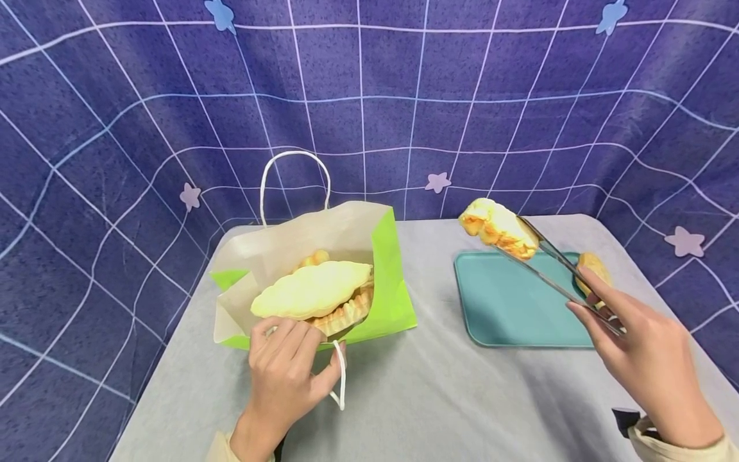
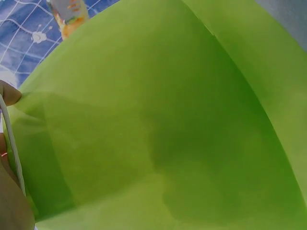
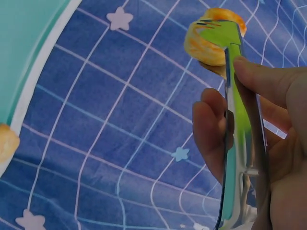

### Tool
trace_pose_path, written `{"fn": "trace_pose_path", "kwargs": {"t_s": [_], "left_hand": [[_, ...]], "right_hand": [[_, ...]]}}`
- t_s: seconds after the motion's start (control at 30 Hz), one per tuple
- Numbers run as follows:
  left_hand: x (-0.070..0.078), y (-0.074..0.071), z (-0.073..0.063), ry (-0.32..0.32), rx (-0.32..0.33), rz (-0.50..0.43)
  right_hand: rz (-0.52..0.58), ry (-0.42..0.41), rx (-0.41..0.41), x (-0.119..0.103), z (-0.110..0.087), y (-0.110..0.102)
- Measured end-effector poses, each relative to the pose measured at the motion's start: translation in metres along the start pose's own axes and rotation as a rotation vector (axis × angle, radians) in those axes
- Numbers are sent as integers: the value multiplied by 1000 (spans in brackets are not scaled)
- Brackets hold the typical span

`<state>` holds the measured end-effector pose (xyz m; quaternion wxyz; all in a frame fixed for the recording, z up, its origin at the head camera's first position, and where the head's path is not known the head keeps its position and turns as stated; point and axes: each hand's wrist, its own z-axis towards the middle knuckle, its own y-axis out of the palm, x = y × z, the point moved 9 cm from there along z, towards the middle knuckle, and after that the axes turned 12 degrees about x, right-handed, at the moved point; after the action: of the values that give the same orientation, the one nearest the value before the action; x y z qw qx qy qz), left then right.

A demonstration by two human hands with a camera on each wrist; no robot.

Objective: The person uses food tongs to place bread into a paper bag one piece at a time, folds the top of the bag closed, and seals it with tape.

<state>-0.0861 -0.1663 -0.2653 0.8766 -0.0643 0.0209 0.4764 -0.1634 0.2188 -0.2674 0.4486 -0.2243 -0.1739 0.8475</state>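
My left hand pinches the near rim of a green paper bag, fingers over the edge and thumb outside, beside a white cord handle. Inside the bag lie a long pale bread, a ridged bread and a partly hidden browned piece. My right hand grips metal tongs. Held in the tongs' tips is a golden-brown bread roll, raised above the far left part of a teal tray. The right wrist view shows the fork-like tip of the tongs against the roll.
Another bread sits on the tray's right side, partly behind the right hand. A second cord handle arches up from the bag's far rim. A blue grid-patterned curtain surrounds the grey-white table at the back and sides.
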Motion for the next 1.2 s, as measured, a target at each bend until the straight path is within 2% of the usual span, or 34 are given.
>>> {"fn": "trace_pose_path", "kwargs": {"t_s": [0.23,0.53,0.77,1.2], "left_hand": [[0,0,3,4,-7,-2],[-1,0,2,5,-12,-2],[1,1,3,7,-12,3],[5,0,4,14,-7,5]], "right_hand": [[91,-39,116,-26,21,3],[256,-198,178,-77,45,11],[347,-271,152,-107,52,25],[442,-309,80,-148,55,56]]}}
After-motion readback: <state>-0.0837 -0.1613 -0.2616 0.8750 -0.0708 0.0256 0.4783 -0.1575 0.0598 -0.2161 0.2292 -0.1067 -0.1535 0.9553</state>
